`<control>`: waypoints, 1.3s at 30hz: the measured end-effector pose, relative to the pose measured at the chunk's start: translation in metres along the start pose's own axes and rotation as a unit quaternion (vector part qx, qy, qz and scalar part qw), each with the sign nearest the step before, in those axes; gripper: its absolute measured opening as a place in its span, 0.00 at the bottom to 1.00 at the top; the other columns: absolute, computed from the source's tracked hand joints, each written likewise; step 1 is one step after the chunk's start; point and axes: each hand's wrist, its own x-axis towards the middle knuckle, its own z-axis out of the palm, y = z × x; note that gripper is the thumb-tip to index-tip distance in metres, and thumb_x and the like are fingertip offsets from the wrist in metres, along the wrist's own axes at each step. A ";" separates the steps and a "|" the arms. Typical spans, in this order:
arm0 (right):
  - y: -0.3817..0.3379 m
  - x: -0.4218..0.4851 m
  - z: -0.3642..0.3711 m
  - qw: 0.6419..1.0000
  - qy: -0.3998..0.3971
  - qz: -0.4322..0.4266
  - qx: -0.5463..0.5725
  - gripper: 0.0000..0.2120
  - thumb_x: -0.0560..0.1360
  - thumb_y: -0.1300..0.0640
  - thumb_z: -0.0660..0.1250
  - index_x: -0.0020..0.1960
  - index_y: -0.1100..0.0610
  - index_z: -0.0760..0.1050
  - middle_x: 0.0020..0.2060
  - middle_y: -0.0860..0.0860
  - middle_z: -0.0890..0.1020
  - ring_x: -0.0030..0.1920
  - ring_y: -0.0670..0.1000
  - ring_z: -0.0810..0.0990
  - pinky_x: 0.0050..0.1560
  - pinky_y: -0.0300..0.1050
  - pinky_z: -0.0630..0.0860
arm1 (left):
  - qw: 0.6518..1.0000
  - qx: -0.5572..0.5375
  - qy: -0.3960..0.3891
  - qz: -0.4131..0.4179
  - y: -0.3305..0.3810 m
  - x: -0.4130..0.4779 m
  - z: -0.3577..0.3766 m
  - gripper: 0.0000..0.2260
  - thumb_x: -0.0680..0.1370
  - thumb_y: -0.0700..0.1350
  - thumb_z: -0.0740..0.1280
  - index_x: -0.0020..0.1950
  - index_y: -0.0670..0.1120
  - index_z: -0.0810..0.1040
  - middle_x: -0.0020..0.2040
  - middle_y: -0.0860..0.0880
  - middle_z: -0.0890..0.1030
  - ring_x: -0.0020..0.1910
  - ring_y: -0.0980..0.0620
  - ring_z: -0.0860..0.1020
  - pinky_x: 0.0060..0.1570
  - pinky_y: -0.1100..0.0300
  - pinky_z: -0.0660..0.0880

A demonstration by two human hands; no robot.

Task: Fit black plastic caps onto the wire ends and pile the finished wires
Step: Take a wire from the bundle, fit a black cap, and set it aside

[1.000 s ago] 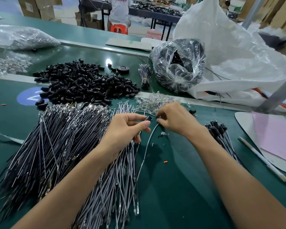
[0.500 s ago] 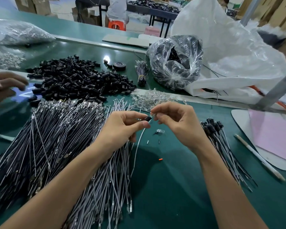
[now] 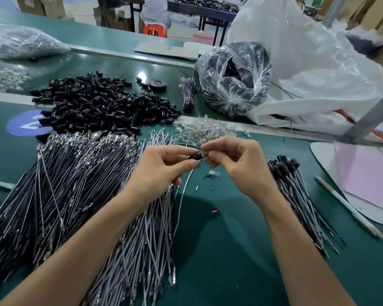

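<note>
While left hand fingers pinch a cylindrical black cap, right hand fingers pinch its glinting tip.

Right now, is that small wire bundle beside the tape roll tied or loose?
Tied: a yellow band circles the small wire bundle near its middle.

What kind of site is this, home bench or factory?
Most likely a factory assembly line. A long green workbench holds bulk heaps of black plastic caps and uncapped wires, with a pile of finished capped wires to the right. Cardboard boxes stand behind.
</note>
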 end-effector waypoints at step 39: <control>0.006 0.000 0.003 0.999 0.008 0.014 0.034 0.07 0.73 0.68 0.71 0.43 0.57 0.83 0.33 0.55 0.84 0.32 0.49 0.81 0.37 0.42 0.78 | 1.000 -0.021 -0.010 0.021 0.009 -0.003 0.004 0.06 0.73 0.34 0.71 0.46 0.44 0.83 0.37 0.44 0.85 0.36 0.50 0.85 0.34 0.64 0.79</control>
